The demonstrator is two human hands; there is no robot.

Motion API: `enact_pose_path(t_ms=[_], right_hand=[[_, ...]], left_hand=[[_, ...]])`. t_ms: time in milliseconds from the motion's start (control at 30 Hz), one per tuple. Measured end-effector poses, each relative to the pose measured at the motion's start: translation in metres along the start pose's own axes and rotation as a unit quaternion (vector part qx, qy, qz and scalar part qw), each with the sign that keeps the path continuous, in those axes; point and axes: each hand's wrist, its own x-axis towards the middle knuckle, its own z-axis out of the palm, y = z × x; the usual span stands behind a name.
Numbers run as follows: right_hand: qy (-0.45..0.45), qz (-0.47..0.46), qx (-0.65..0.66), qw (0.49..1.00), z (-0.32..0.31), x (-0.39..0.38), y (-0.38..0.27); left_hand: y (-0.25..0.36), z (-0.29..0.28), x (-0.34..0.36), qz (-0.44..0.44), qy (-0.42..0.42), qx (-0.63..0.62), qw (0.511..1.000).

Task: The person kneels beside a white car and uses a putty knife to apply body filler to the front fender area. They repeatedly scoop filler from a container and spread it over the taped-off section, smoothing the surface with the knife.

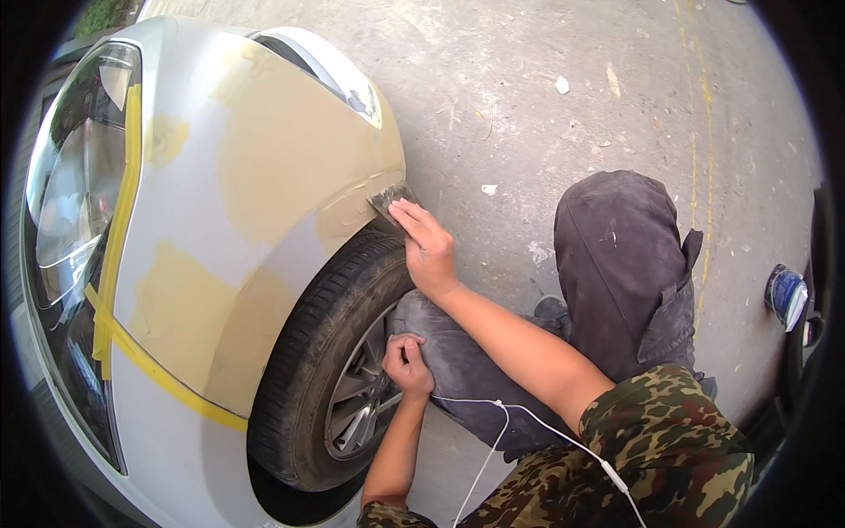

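My right hand grips a dark, flat putty spreader, its broad edge against the car bumper just above the wheel arch. Wide patches of tan filler cover the bumper, with thin raised ridges of it beside the blade. My left hand is curled into a fist by my bent knee, in front of the wheel; nothing shows in it. Under the arch, the black tire is turned outward, with its silver rim partly behind my left hand.
Yellow masking tape borders the headlight and follows the panel seam. A white earphone cord hangs across my lap. On the concrete floor lie small white flakes. A blue-and-white tub stands at the far right beside dark objects.
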Motion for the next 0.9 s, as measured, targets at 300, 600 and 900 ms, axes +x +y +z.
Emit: enact_pose_path(t_ms=[300, 600, 900], right_hand=[[-0.017, 0.029, 0.018, 0.999, 0.02, -0.001, 0.021], [0.029, 0.094, -0.011, 0.995, -0.012, -0.006, 0.047], [-0.051, 0.056, 0.002, 0.997, 0.008, -0.003, 0.046]], left_hand=[[-0.003, 0.001, -0.002, 0.012, 0.01, -0.008, 1.0], [-0.001, -0.003, -0.004, 0.008, 0.007, -0.004, 1.0], [-0.006, 0.019, 0.026, 0.008, -0.005, -0.034, 0.999]])
